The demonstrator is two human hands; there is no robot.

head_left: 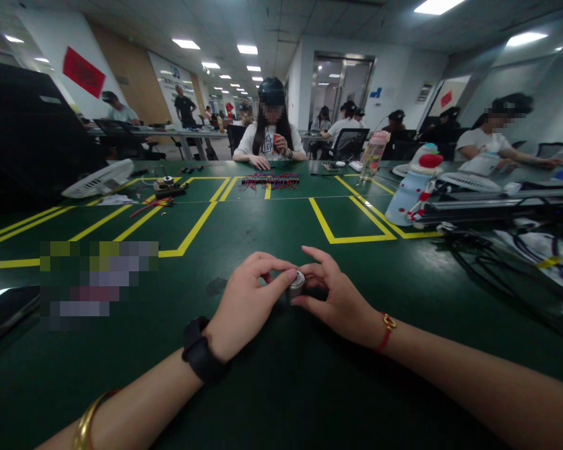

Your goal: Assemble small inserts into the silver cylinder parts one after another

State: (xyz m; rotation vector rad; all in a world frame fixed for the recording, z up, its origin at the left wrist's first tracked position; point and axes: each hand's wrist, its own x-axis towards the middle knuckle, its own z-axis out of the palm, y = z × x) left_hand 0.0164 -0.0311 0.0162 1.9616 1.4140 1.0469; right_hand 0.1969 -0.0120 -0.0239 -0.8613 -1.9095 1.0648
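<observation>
A small silvery metal cylinder (296,285) stands upright between my hands over the green table (263,225). My left hand (256,290) has its thumb and fingers closed on the cylinder's left side and top edge. On the other side, my right hand (335,294) curves around the cylinder, its thumb at the lower right and a finger near the top, with the index finger raised. Whether the right fingertips press on the metal is hard to tell.
Black cables (488,269) and metal rails lie at the right, near a blue snowman-shaped bottle (410,190). A pink bottle (374,156), a bundle of wires (272,181) and a white fan (98,179) stand farther back. Across the table sits a person (269,134).
</observation>
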